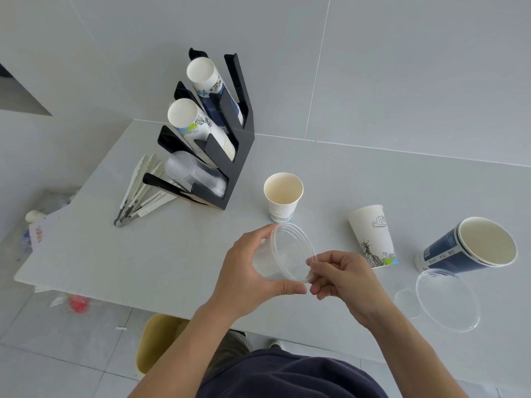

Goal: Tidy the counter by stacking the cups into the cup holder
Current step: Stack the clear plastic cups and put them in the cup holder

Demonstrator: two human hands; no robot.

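A clear plastic cup (283, 255) is held on its side above the counter, mouth facing right. My left hand (250, 271) wraps around its body, and my right hand (342, 278) pinches its rim. The black cup holder (234, 156) stands at the back left with three slanted slots: blue paper cups on top, white printed cups in the middle, clear cups (194, 175) at the bottom. A white paper cup (283, 195) stands upright behind my hands. Another white printed cup (373, 235) stands upside down to the right. Stacked blue cups (465, 247) lie tilted at far right, with another clear cup (445, 303) in front.
White tongs and utensils (140, 191) lie left of the holder. The white counter's (115, 254) front edge runs below my hands. On the floor beneath are a yellow bin (156, 340), scattered litter and a red item (77, 304). A tiled wall rises behind.
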